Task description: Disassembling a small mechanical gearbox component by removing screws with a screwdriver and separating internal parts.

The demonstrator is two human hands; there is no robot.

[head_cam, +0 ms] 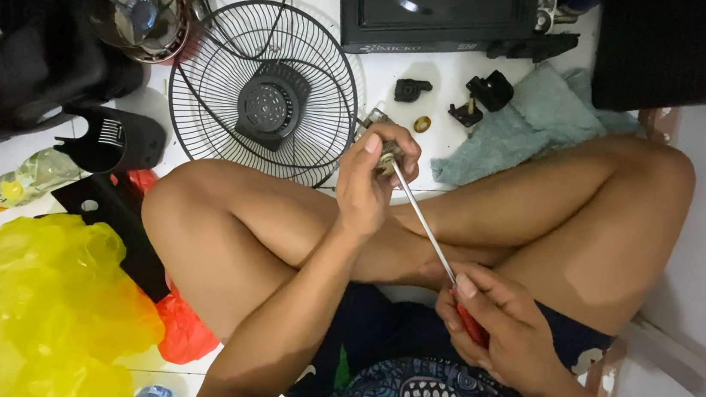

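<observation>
— What's on my far left as I look down?

— A yellow plastic bag (40,306) lying on the floor, a plastic bottle (27,180) above it, then the black wire fan grille (264,91) laid flat beside my knee, likely set aside so it stays out of the way.

— And my left hand?

— My left hand (372,179) is clenched round a small metal part (389,154), held up over my crossed legs; I judge that steadies it against the tool.

— The tool?

— A screwdriver (424,223): its shaft runs from the part down to my right hand (491,328), which grips the red handle with fingers closed, the tip meeting the part at the left thumb.

— Further right?

— Black plastic pieces (488,91) and a small brass ring (421,124) lie on the white floor, just beside a grey-green cloth (533,125).
</observation>
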